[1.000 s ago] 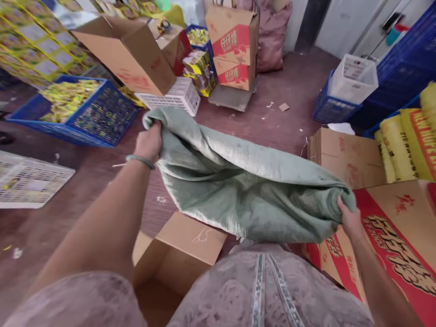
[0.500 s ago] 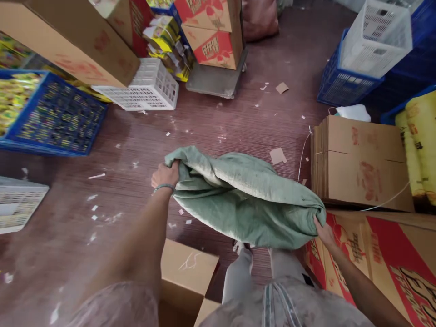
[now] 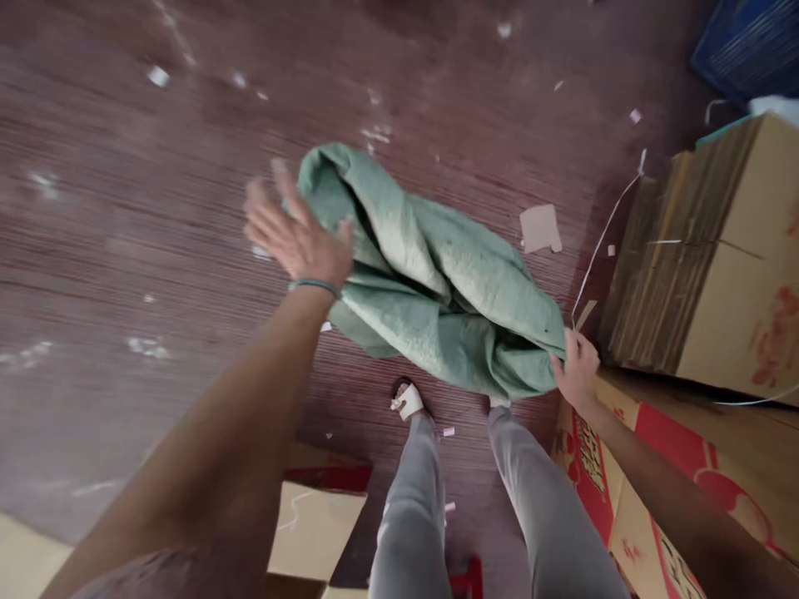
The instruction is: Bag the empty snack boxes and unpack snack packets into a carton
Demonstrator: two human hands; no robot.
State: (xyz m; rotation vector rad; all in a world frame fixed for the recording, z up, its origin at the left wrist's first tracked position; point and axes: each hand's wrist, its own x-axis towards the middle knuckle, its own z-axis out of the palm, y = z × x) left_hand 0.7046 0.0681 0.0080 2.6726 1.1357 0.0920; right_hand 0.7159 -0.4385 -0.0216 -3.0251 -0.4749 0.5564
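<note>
A crumpled pale green woven sack (image 3: 430, 274) is low over the dark red floor in front of my feet. My left hand (image 3: 293, 233) is beside the sack's left end, fingers stretched out and blurred by motion, holding nothing. At the sack's right end my right hand (image 3: 578, 374) has its fingers spread and loose, touching or just off the fabric. My legs in grey trousers (image 3: 412, 507) stand just behind the sack.
A stack of flattened cardboard boxes (image 3: 692, 266) tied with white string stands at the right. A red and brown printed carton (image 3: 662, 466) lies below it by my right arm. An open brown box (image 3: 312, 524) sits by my left leg. Paper scraps (image 3: 540, 229) litter the floor.
Both hands have let go of the sack, which has dropped toward the floor. My view has tilted down, so the crates and boxes at the back are out of sight.
</note>
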